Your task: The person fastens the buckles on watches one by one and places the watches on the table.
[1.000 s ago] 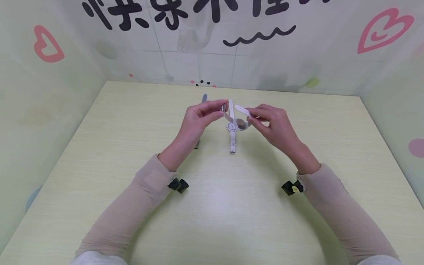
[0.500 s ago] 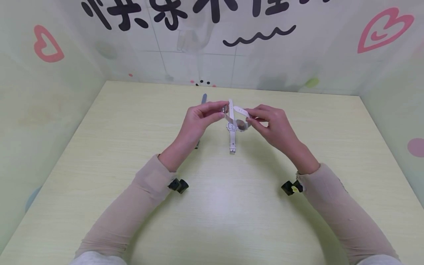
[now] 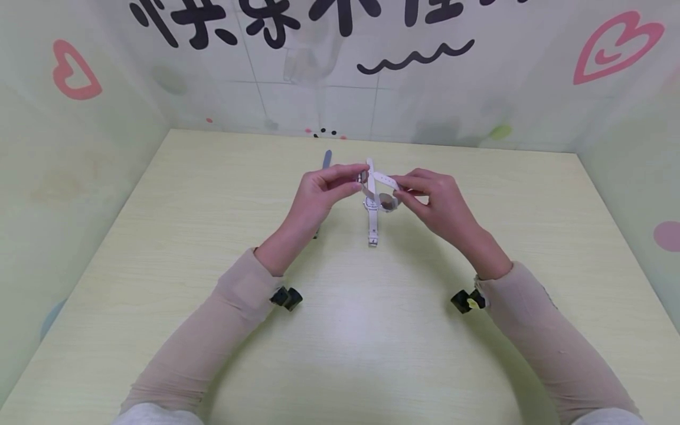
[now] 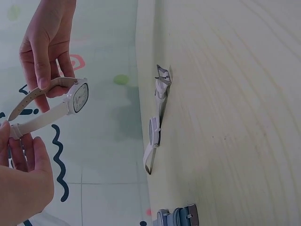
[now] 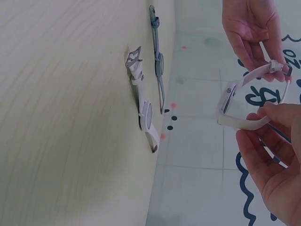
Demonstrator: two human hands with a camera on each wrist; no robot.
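A white wristwatch (image 4: 79, 99) is held up above the table, its strap bent into a loop. My left hand (image 3: 321, 190) pinches the strap's buckle end between thumb and fingers. On the other side, my right hand (image 3: 438, 198) grips the holed strap half, whose tip points toward the buckle. In the right wrist view the strap tip lies close to the buckle (image 5: 288, 70); whether it passes through cannot be made out. Below the hands, a second white wristwatch (image 3: 373, 225) lies flat on the table, its strap unfastened and straight.
A blue-grey wristwatch (image 5: 159, 59) lies on the table left of the second white one, partly hidden by my left hand in the head view. The pale wooden table (image 3: 350, 354) meets a printed backdrop (image 3: 451, 112) at its far edge. Similar sheets hang at both sides.
The holed strap tip has shifted slightly left, closer to the buckle, along with my right hand. Both hands keep their hold, and the watches on the table have stayed put.
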